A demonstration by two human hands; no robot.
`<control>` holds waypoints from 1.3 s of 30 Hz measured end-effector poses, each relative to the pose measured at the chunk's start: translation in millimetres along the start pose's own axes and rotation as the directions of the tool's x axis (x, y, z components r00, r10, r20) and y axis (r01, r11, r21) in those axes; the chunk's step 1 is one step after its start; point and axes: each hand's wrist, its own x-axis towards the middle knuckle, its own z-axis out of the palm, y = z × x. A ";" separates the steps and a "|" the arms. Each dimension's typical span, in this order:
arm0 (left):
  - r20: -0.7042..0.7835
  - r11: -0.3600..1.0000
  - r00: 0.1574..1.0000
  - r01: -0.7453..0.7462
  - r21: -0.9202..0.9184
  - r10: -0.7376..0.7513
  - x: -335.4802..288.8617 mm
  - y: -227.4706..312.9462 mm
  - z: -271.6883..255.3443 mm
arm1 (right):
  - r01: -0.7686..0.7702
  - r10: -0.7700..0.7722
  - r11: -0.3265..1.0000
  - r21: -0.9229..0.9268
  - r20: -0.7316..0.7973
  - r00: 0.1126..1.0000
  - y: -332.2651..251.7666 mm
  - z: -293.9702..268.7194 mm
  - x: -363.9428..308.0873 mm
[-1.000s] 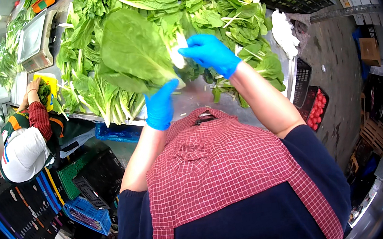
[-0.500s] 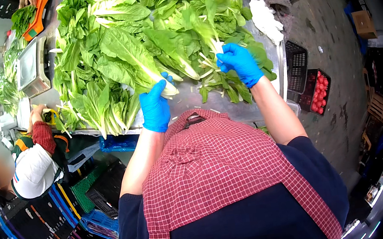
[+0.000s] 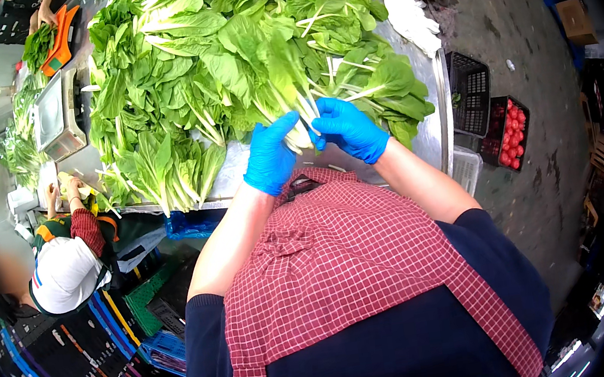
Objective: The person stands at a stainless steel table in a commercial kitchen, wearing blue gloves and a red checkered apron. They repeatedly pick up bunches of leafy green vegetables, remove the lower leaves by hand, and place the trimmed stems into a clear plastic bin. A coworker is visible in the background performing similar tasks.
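Observation:
Both my hands wear blue gloves and meet in front of my apron at the near edge of the metal table. My left hand (image 3: pixel 269 155) is closed round the pale stem ends of a bunch of leafy greens (image 3: pixel 277 78), whose broad leaves point away from me. On the same bunch, my right hand (image 3: pixel 350 128) pinches the stems from the right, its fingertips partly hidden behind them. A big heap of similar leafy greens (image 3: pixel 168 84) spreads beyond and to the left. More loose leaves (image 3: pixel 391 83) lie right of my right hand.
A scale (image 3: pixel 58 117) stands left of the heap. Farther left a co-worker (image 3: pixel 70 266) handles something at the table. A white cloth (image 3: pixel 411 18) lies at the table's right edge. Beyond that edge, a black crate (image 3: pixel 469 85) and a crate of red tomatoes (image 3: pixel 512 134) stand on the floor.
My right hand has moved left, bringing stems against those in my left hand. The left hand has shifted slightly right, and the held leaves now form one bunch.

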 end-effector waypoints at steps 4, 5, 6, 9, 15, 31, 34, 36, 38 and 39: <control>-0.117 0.989 0.988 -0.089 0.116 0.102 -0.8 -5.0 0.2 | 0.059 -0.061 0.997 -0.049 -0.036 0.998 8.3 -0.4 -0.9; -0.157 0.984 0.982 -0.083 0.159 0.108 0.1 -6.4 -1.6 | 0.112 -0.122 0.986 -0.122 -0.075 0.990 9.3 0.9 -1.7; -0.196 0.977 0.974 -0.075 0.200 0.115 1.3 -7.9 -3.9 | 0.161 -0.185 0.967 -0.196 -0.109 0.977 10.5 2.9 -2.6; -0.277 0.963 0.937 -0.154 0.223 0.214 3.5 -11.1 7.9 | 0.204 -0.272 0.910 -0.361 -0.148 0.951 16.5 3.4 -0.4; -0.228 0.941 0.952 -0.125 0.316 0.203 3.3 -13.9 -0.8 | 0.190 -0.277 0.881 -0.433 -0.149 0.949 22.9 2.5 7.0; -0.177 0.935 0.964 -0.242 -0.258 0.200 -6.7 22.5 -20.5 | 0.304 -0.364 0.911 -0.278 -0.194 0.911 15.6 -13.0 9.9; -0.272 0.901 0.918 -0.356 -0.248 0.287 -18.4 40.4 -26.3 | 0.293 -0.201 0.925 0.242 -0.344 0.917 -3.5 -13.7 13.6; -0.285 0.901 0.913 -0.363 -0.237 0.293 -22.3 45.2 -33.1 | 0.115 -0.221 0.947 -0.298 -0.351 0.910 5.7 -14.4 20.4; -0.270 0.897 0.920 -0.355 -0.263 0.285 -22.2 42.0 -44.8 | 0.068 -0.365 0.618 -0.783 -0.209 0.907 30.6 -17.7 32.3; -0.263 0.895 0.923 -0.351 -0.274 0.282 -23.3 41.8 -47.4 | 0.067 -0.498 0.374 -0.925 -0.140 0.856 38.2 -15.1 39.2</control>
